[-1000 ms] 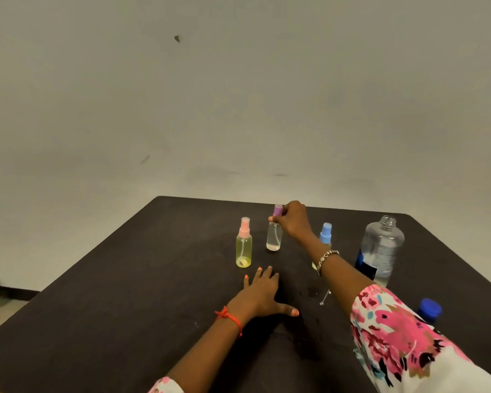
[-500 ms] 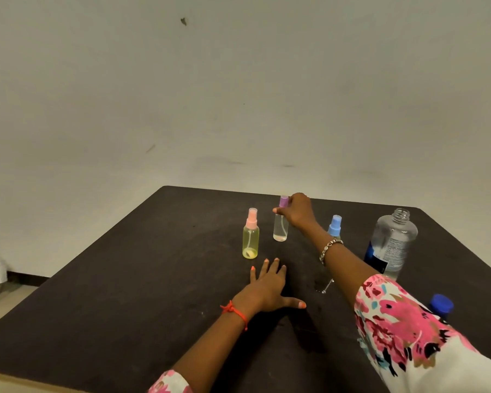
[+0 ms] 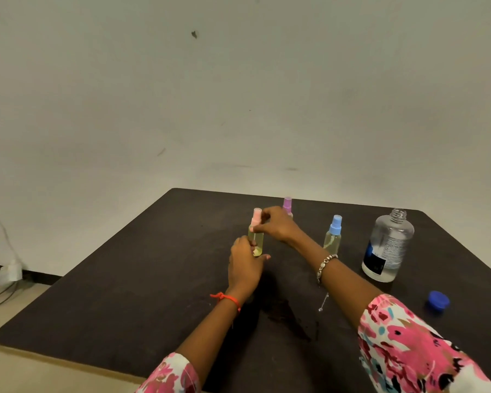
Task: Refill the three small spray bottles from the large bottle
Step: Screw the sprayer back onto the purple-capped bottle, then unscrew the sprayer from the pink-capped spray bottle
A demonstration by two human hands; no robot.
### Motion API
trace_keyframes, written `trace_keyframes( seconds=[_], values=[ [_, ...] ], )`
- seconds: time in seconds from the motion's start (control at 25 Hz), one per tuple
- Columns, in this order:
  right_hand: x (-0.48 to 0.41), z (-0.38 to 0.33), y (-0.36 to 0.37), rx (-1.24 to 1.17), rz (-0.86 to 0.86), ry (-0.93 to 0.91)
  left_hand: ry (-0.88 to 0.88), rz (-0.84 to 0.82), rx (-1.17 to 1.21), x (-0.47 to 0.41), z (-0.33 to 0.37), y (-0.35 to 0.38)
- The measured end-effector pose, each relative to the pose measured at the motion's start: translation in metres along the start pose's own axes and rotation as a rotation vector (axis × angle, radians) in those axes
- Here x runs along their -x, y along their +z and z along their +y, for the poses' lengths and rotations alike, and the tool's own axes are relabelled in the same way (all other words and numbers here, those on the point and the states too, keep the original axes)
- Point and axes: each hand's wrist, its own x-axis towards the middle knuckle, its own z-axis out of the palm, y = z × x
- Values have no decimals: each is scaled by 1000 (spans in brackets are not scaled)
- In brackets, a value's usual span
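A small yellow spray bottle with a pink cap (image 3: 256, 236) stands upright mid-table. My left hand (image 3: 245, 263) grips its lower body. My right hand (image 3: 275, 225) pinches its pink spray head from the right. Behind my right hand only the purple cap of a second small bottle (image 3: 287, 205) shows. A third small bottle with a blue cap (image 3: 333, 235) stands free to the right. The large clear bottle (image 3: 387, 248) stands uncapped at the far right. Its blue cap (image 3: 438, 301) lies on the table nearer to me.
The dark table (image 3: 125, 293) ends at a front edge near me and a left edge above the floor. A thin metal pin (image 3: 323, 302) lies between my forearms. Cables and a white plug (image 3: 3, 275) lie on the floor at left.
My right hand left the purple-capped bottle and moved left to the pink-capped bottle's spray head. My left hand rose from lying flat on the table and took that bottle's body.
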Motion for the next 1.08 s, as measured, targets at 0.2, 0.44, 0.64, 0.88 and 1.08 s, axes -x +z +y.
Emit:
trace_keyframes(
  seconds=[0.2, 0.44, 0.64, 0.88, 1.08],
  values=[
    [14, -7, -10, -18, 12, -21, -74, -8, 85, -7, 12, -6],
    [40, -20, -49, -50, 3, -72, 30, 68, 192, 1, 45, -7],
    [52, -20, -76, -8, -43, -136, 122, -13, 215, 13, 62, -7],
    [63, -11, -100, -85, -108, -204, 139, -136, 291, 17, 72, -5],
    [65, -6, -116, -91, -213, -263, 102, -291, 409, 15, 75, -3]
  ],
)
